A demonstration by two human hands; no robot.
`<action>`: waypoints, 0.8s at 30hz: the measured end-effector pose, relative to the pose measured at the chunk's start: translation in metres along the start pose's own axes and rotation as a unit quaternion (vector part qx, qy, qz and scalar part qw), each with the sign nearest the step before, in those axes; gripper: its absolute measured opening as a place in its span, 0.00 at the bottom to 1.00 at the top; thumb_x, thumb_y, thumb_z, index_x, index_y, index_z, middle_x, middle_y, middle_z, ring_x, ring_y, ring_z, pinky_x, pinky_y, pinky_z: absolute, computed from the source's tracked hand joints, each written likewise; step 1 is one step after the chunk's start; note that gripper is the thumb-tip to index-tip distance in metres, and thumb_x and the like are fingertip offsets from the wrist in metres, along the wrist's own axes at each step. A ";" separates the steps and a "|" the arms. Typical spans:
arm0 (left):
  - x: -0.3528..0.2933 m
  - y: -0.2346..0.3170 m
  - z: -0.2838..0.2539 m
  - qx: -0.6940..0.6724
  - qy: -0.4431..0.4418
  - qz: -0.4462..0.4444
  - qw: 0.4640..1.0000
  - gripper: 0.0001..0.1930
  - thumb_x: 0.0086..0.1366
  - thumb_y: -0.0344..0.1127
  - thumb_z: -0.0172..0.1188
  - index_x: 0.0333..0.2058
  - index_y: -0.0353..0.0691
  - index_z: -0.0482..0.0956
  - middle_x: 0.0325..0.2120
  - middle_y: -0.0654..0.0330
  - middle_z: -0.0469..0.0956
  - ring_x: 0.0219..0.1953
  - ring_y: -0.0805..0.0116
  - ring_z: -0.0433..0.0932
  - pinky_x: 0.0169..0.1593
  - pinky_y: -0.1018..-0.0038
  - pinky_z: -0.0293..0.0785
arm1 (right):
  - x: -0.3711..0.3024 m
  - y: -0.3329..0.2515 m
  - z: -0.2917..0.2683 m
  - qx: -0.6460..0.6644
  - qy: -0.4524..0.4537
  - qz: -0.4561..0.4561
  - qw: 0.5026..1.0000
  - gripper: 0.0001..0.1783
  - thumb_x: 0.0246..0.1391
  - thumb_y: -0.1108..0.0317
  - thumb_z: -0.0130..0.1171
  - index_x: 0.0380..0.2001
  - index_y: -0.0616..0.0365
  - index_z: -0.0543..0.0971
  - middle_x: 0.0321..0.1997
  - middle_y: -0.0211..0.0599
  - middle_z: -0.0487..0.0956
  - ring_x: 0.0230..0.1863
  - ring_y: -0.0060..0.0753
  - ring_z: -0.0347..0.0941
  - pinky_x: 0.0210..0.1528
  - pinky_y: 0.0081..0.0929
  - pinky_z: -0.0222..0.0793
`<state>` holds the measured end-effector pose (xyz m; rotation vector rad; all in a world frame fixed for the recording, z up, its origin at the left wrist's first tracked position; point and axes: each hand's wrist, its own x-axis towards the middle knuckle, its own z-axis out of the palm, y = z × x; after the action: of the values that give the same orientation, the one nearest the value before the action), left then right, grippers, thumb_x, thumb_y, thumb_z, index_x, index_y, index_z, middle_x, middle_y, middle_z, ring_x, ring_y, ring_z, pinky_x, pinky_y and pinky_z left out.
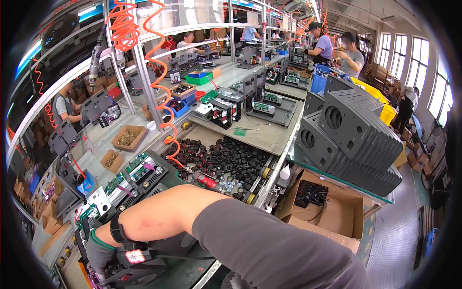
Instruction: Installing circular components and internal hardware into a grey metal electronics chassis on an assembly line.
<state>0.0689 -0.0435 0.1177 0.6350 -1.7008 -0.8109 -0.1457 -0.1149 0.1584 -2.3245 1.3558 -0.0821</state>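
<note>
My right arm reaches across from the lower right to the lower left. The right hand (100, 255), in a dark grey glove with a green cuff, is at the edge of a dark grey casing panel (137, 273). Its fingers are mostly hidden, so their grip does not show. A strap with a white tag (135, 256) and a black cable sits at the wrist. Just beyond the forearm lies an electronics assembly (115, 193) with green circuit boards, silver metal blocks and purple leads. My left hand is not in view.
Black plastic parts (226, 156) fill a bin past my elbow, with a red-bodied power tool (207, 181) lying at its near edge. Stacked grey panels (346, 130) stand right above a cardboard box (339, 216). Orange coiled hoses (166, 91) hang over the bench. Several people work farther off.
</note>
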 end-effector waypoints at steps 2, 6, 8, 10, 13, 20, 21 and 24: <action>0.003 -0.004 -0.001 0.026 -0.012 0.009 1.000 0.18 0.66 0.39 0.61 0.48 0.30 0.76 0.48 0.47 0.78 0.48 0.55 0.77 0.54 0.65 0.72 | 0.001 -0.005 0.003 0.034 0.024 0.032 0.999 0.24 0.61 0.51 0.57 0.51 0.56 0.78 0.46 0.37 0.82 0.44 0.38 0.75 0.47 0.35 0.67; 0.004 -0.011 0.001 0.150 -0.021 0.225 0.963 0.23 0.64 0.41 0.65 0.51 0.31 0.72 0.46 0.48 0.78 0.48 0.55 0.77 0.52 0.65 0.73 | -0.002 -0.012 0.005 0.096 0.061 0.111 0.987 0.28 0.61 0.46 0.55 0.51 0.60 0.78 0.46 0.39 0.82 0.43 0.38 0.73 0.49 0.37 0.67; 0.001 -0.011 0.002 -0.007 0.008 0.150 0.989 0.20 0.65 0.38 0.63 0.51 0.31 0.73 0.46 0.49 0.77 0.46 0.58 0.77 0.49 0.66 0.73 | -0.004 -0.011 0.003 0.087 0.067 0.097 0.989 0.30 0.59 0.43 0.54 0.49 0.60 0.80 0.47 0.42 0.82 0.45 0.42 0.74 0.51 0.39 0.67; -0.001 -0.011 0.000 -0.053 -0.004 0.041 0.998 0.19 0.66 0.37 0.62 0.51 0.31 0.73 0.46 0.49 0.76 0.46 0.58 0.76 0.50 0.65 0.73 | -0.006 -0.010 0.002 0.077 0.069 0.070 0.992 0.32 0.57 0.40 0.54 0.48 0.59 0.81 0.48 0.44 0.82 0.48 0.47 0.76 0.53 0.41 0.67; 0.000 -0.010 -0.003 -0.101 -0.034 -0.040 0.994 0.18 0.67 0.36 0.61 0.51 0.31 0.73 0.45 0.50 0.76 0.45 0.57 0.76 0.52 0.63 0.72 | -0.005 -0.011 0.004 0.094 0.012 0.043 0.995 0.34 0.56 0.38 0.53 0.49 0.59 0.80 0.50 0.46 0.81 0.49 0.49 0.75 0.54 0.41 0.66; 0.001 -0.002 -0.003 -0.108 0.021 -0.021 0.994 0.17 0.67 0.36 0.60 0.47 0.29 0.75 0.41 0.46 0.76 0.42 0.52 0.76 0.51 0.64 0.72 | -0.015 -0.022 0.005 0.317 0.013 0.154 0.936 0.33 0.54 0.41 0.58 0.50 0.61 0.79 0.50 0.42 0.81 0.49 0.43 0.75 0.56 0.38 0.66; -0.001 -0.001 -0.003 -0.109 0.020 -0.022 0.994 0.17 0.67 0.36 0.60 0.47 0.29 0.75 0.41 0.46 0.76 0.42 0.52 0.76 0.51 0.64 0.72 | -0.016 -0.024 0.003 0.311 0.015 0.131 0.941 0.33 0.54 0.41 0.58 0.50 0.61 0.79 0.50 0.42 0.81 0.49 0.43 0.75 0.56 0.38 0.66; 0.001 0.000 -0.005 0.208 -0.057 0.283 0.935 0.16 0.67 0.36 0.60 0.47 0.30 0.75 0.43 0.45 0.76 0.43 0.54 0.76 0.49 0.65 0.73 | -0.019 -0.033 0.002 0.172 0.019 0.114 0.978 0.31 0.56 0.43 0.58 0.49 0.61 0.80 0.47 0.41 0.82 0.45 0.40 0.75 0.53 0.37 0.67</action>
<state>0.0735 -0.0456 0.1191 0.3401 -2.0421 -0.0749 -0.1278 -0.0846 0.1730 -1.8816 1.4852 -0.2691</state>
